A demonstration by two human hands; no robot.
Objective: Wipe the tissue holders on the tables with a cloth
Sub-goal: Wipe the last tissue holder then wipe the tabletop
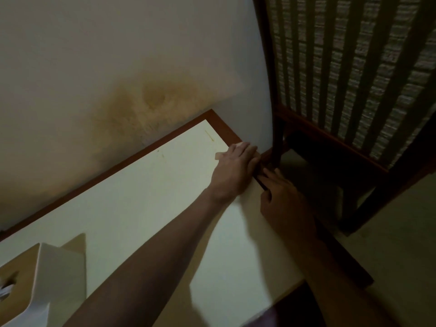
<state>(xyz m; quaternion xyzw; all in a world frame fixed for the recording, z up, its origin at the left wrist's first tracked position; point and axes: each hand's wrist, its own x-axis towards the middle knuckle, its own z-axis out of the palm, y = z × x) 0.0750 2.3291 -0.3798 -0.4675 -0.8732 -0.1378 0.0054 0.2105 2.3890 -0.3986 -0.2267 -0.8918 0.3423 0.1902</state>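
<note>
Right now your tissue holder (44, 286) sits at seven o'clock on the table (146, 208), well apart from both hands; it looks rigid, smooth and light, so steady it by its flat sides. Your left hand (233, 171) lies flat, fingers straight, pressing a pale cloth-like piece (218, 155) near the two-o'clock edge. Your right hand (283, 197) curls over the dark rim (259, 181) beside it; no cloth is clearly visible.
</note>
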